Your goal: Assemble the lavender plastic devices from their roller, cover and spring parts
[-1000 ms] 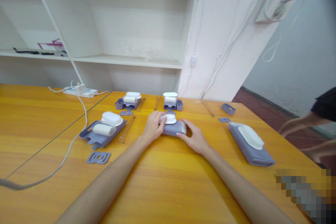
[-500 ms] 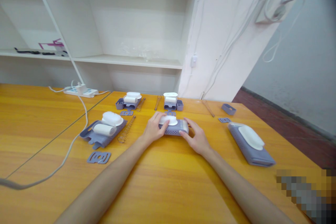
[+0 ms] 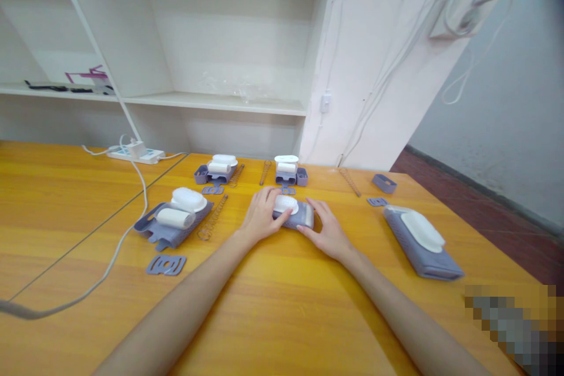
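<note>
A grey perforated plastic case (image 3: 296,222) lies on the table between my hands, with a white oval ribbed piece (image 3: 286,204) on its top. My left hand (image 3: 259,215) is closed around the case's left end, its thumb on the white piece. At the right end, my right hand (image 3: 326,231) grips the case between thumb and fingers. A pale rolled piece seems to show at that end. The left end of the case is hidden behind my left fingers.
A similar case (image 3: 423,247) lies at right, near a small grey cup-like part (image 3: 384,183). At left sit another case (image 3: 171,229) with a white roll (image 3: 176,218), a flat slotted plate (image 3: 166,265) and a spring (image 3: 214,217). A cable (image 3: 118,247) crosses the table.
The case has turned a little, with its white oval piece tipping towards me. Both hands have moved slightly with it and keep their hold.
</note>
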### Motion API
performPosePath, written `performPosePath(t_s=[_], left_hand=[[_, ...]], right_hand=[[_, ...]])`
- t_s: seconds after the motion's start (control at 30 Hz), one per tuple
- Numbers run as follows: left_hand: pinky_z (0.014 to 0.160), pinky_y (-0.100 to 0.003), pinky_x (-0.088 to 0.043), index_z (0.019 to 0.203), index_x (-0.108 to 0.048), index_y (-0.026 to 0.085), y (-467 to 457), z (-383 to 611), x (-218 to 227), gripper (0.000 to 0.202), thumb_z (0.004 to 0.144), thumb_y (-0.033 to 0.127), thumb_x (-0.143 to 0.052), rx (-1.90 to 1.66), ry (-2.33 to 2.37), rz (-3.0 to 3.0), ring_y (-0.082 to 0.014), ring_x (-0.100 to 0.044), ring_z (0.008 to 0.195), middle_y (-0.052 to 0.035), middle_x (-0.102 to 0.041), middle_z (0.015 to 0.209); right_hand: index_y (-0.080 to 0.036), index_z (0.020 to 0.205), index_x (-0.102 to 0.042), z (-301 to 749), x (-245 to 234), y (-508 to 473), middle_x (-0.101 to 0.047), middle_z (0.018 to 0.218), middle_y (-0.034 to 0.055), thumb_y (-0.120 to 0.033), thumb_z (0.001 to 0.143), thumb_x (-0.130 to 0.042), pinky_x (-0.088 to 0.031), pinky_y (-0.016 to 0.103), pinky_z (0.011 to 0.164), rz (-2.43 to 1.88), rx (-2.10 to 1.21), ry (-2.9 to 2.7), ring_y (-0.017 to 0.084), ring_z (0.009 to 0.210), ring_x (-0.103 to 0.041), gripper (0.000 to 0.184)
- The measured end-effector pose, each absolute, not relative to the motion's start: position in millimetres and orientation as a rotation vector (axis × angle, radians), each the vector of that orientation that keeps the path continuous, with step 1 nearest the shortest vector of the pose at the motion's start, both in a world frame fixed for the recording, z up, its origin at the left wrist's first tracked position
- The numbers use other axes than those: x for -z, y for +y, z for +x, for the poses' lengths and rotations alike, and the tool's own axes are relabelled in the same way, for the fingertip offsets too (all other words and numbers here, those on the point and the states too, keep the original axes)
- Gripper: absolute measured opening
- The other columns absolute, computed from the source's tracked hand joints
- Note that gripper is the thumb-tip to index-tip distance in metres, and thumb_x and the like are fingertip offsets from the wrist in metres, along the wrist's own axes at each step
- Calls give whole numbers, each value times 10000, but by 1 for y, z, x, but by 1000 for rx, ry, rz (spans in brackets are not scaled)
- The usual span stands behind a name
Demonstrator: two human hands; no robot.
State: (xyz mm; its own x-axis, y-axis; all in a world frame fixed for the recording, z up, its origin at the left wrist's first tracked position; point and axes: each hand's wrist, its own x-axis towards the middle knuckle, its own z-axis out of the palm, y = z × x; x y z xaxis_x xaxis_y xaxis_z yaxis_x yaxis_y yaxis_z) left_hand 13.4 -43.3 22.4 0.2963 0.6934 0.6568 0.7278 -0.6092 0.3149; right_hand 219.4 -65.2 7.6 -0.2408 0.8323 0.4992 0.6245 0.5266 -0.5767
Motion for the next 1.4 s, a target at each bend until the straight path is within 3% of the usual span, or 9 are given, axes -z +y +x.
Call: performPosePath(t_s=[0.2,0.33,0.5,0.9,1.07,1.23,1.4], left_hand=[[853,-468,-326,1117,-493,135,-47,17,-24,680,707,678,-481,1071,-1518,-2232,-315,-468,969,-157,-526,1014],[820,-488,-310,1104,-510,115,-50,20,-24,749,684,730,-439,998,-1536,-2162,-329,-466,914,-173,-536,958],[798,-472,-310,1016,-556,134,-53,23,-25,676,717,720,-400,944,-1543,-2121,-310,-470,869,-155,-544,899],[828,-403,-347,1031,-552,157,-50,19,-18,618,703,678,-494,999,-1254,-2407,-265,-506,884,-113,-576,900],[853,-414,-347,1063,-531,139,-47,20,-15,699,659,709,-516,1105,-1402,-2335,-277,-521,923,-128,-588,939],[856,-415,-361,944,-560,170,-43,19,-13,628,635,716,-537,1147,-1521,-2378,-271,-546,911,-109,-608,903],[906,-399,-380,1051,-517,204,-35,15,-7,668,582,666,-636,1253,-1428,-2615,-257,-539,1016,-91,-598,1074]], right_hand=[[-236,1289,-411,219,-10,-67,-466,1266,86,-359,762,-610,-340,418,1037,-1173,-325,-2006,233,1187,-433,577],[-231,1289,-411,219,-9,-66,-464,1275,89,-366,769,-598,-338,417,1040,-1169,-330,-2017,234,1194,-428,569],[-223,1284,-416,220,-8,-66,-461,1286,86,-367,777,-589,-324,402,1050,-1171,-333,-2021,225,1204,-418,555],[-231,1251,-440,221,-3,-61,-491,1242,84,-416,699,-663,-341,432,1019,-1208,-273,-1971,251,1165,-438,624],[-221,1243,-444,222,0,-57,-511,1204,90,-474,685,-664,-365,436,989,-1270,-254,-1933,258,1134,-456,651],[-222,1246,-442,223,1,-56,-515,1188,88,-483,696,-653,-374,425,981,-1289,-244,-1905,253,1122,-464,644],[-223,1251,-436,225,0,-56,-510,1188,83,-467,697,-654,-368,417,986,-1296,-247,-1910,248,1123,-461,644]])
